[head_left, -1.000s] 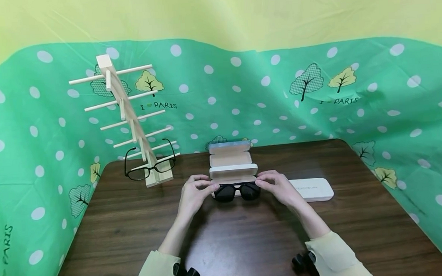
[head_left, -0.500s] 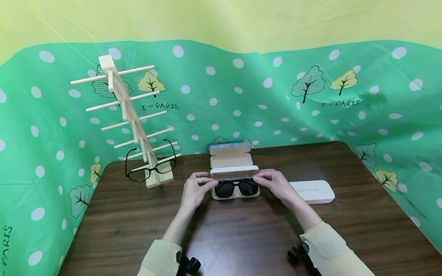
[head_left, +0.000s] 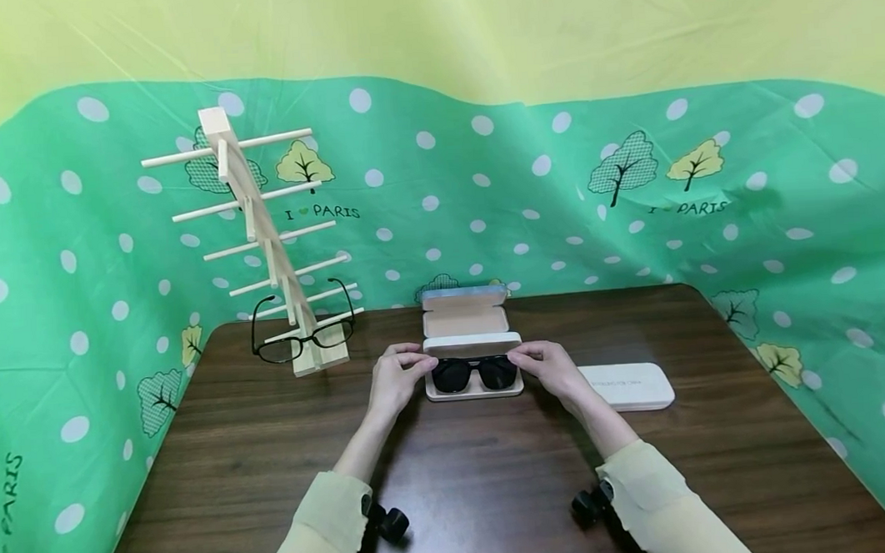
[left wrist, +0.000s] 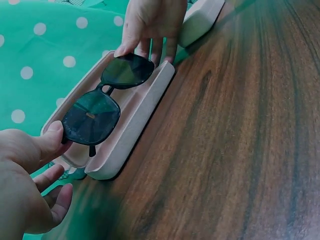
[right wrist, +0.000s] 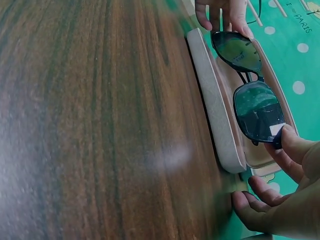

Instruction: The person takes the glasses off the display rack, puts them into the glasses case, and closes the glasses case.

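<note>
Black sunglasses (head_left: 451,377) with dark lenses lie across an open, pale hard glasses case (head_left: 474,394), lenses facing up toward me. My left hand (head_left: 395,382) pinches their left end between thumb and fingers; its other fingers hang beside the case in the left wrist view. The right hand (head_left: 551,371) pinches the opposite end the same way. In the right wrist view, the sunglasses (right wrist: 259,112) sit within the case's outline, their folded temples partly visible beneath. Whether they touch the case floor is hidden.
Behind stands another open case (head_left: 463,321) with a bluish lid edge. A closed white case (head_left: 632,386) lies right, partly behind the right wrist. A wooden peg stand (head_left: 259,219) at left carries clear eyeglasses (head_left: 255,351) low down. A patterned cloth (head_left: 521,197) hangs behind the table.
Both hands have moved the sunglasses slightly forward and over the case, so its front rim now shows below the lenses. During the last half second they have barely moved.
</note>
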Available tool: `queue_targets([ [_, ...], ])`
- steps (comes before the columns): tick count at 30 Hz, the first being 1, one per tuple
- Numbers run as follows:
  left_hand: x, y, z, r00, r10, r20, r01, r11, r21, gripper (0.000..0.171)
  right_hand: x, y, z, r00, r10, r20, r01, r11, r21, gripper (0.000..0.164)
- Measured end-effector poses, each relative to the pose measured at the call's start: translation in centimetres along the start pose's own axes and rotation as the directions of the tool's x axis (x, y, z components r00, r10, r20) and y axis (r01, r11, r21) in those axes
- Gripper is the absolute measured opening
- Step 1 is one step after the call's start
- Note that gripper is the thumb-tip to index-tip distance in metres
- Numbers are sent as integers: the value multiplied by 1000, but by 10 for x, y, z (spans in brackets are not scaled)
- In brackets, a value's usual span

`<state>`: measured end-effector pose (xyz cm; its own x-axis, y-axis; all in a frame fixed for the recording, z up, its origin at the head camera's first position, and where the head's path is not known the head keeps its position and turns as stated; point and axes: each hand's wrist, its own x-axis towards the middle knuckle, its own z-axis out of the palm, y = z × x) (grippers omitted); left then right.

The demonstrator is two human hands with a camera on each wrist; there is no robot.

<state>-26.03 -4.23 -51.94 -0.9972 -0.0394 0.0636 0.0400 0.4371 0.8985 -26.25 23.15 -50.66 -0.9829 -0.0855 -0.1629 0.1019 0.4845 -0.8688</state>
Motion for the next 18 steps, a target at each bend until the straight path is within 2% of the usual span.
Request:
queue_targets([
  [8,-1,-3,3,1000,-11,-21,11,1000,9,18,1,0,4,1000,-6,-18,6,1000,-22,27],
  [15,0,-8,5,999,-8,-31,9,1000,19,19,3,0,5,1000,1,-30,-4,997,-82,24],
  [18,1,-9,7,999,-15,-34,15,1000,15,20,4,1,5,999,-19,-38,15,994,-106,24],
])
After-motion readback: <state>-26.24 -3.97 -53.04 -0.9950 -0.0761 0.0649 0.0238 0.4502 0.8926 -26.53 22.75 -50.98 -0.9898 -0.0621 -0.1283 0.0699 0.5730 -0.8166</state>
